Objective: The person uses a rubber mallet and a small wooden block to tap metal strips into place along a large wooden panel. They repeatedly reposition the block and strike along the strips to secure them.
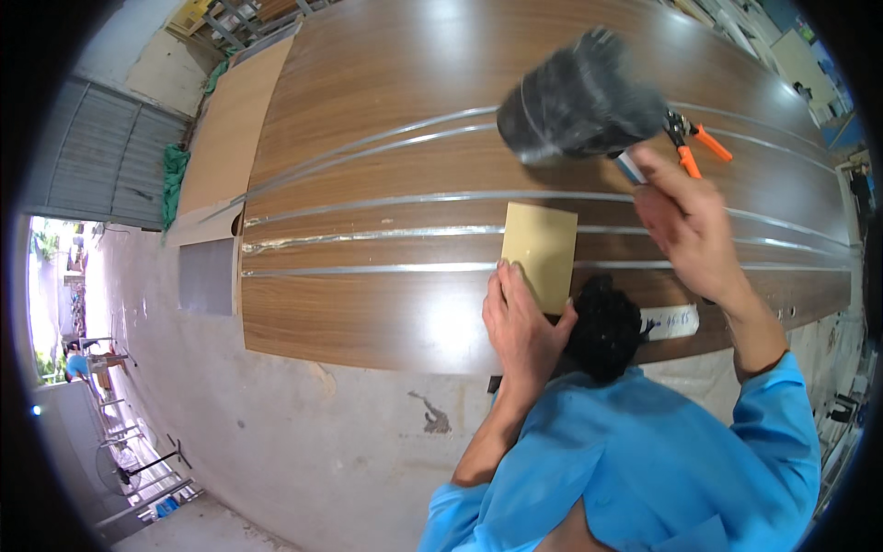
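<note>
Left fingers (497,291) hold a panel (541,253) — flat, rectangular, yellowish.

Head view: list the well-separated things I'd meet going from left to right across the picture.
Green cloth, yellow rectangular piece, orange-handled tool.

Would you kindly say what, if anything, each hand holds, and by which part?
The right hand holds a black-headed tool by its handle; the left hand holds a yellowish rectangular piece by its lower end.
</note>
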The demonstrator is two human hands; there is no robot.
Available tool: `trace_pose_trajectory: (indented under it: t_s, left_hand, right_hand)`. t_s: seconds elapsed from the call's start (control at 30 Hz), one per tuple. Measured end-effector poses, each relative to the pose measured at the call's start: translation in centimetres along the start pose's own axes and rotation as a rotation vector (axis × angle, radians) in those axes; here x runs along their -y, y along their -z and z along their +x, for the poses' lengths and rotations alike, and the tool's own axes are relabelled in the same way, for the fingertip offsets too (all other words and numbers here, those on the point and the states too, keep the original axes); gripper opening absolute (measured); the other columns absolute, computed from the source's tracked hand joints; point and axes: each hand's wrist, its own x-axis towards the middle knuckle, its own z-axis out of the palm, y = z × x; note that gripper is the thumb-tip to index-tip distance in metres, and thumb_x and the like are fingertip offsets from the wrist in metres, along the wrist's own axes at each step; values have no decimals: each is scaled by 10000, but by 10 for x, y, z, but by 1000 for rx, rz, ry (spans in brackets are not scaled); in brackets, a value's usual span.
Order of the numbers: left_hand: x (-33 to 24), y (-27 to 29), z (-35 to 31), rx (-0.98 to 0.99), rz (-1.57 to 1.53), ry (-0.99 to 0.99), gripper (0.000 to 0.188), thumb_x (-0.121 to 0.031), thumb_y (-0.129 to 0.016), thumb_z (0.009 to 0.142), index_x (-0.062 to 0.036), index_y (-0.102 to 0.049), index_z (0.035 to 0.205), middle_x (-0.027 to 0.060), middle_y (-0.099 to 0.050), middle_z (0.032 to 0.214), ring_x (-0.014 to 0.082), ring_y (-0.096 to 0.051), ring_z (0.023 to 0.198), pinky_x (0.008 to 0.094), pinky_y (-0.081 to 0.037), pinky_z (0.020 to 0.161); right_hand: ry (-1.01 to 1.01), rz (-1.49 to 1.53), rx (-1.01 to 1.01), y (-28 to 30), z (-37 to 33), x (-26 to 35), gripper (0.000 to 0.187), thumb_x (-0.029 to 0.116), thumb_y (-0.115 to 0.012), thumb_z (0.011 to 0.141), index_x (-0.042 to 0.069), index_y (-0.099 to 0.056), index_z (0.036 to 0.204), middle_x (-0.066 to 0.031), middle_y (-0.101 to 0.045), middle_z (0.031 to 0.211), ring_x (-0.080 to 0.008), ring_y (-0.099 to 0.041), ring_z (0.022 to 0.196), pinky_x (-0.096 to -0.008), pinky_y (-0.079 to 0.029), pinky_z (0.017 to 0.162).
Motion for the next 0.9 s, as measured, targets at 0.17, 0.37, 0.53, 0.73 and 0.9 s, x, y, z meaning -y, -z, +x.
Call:
trace_pose_trajectory:
  t_s: [0.17,0.37,0.53,0.73,0.9]
  left_hand:
    - [-5,-11,-10,-15,66,-4,937,-210,-902,713,95,-442,1470,297,-512,1500,445,-501,1371,545,-438,1077]
    - [-36,-36,-22,-55,99,51,961,-209,-918,700,98,-438,1474,306,-506,1498,459,-494,1365,538,-421,1086]
    - [-72,-68,-29,-83,95,28,999,-234,-914,696,100,-413,1493,302,-505,1483,459,-485,1355,514,-399,1103]
    - [-89,-92,-33,-163,141,83,977,-237,-905,706,93,-420,1488,293,-505,1491,449,-488,1357,528,-411,1085]
    - [-84,-85,-32,-139,113,46,944,-256,-906,715,119,-458,1456,312,-508,1495,459,-505,1350,534,-452,1052]
  right_hand:
    - [503,-167,-91,13,-8,-7,396,-60,-642,956,-35,-649,1352,-167,-750,992,-232,-718,809,-372,-561,722]
    - [-26,-121,360,4,-10,-78,317,49,-577,1049,-34,-625,1351,-78,-630,816,-139,-610,723,-315,-482,643]
    - [180,254,60,69,-6,-49,279,91,-594,1078,-39,-629,1322,-5,-506,726,-84,-444,634,-266,-368,567]
    - [350,270,-42,91,-16,-37,253,69,-605,1064,-63,-632,1278,-29,-579,794,-102,-498,672,-273,-419,613]
    - [410,-223,263,49,-13,-89,233,65,-617,1046,-48,-647,1248,-69,-569,782,-134,-515,680,-306,-451,647]
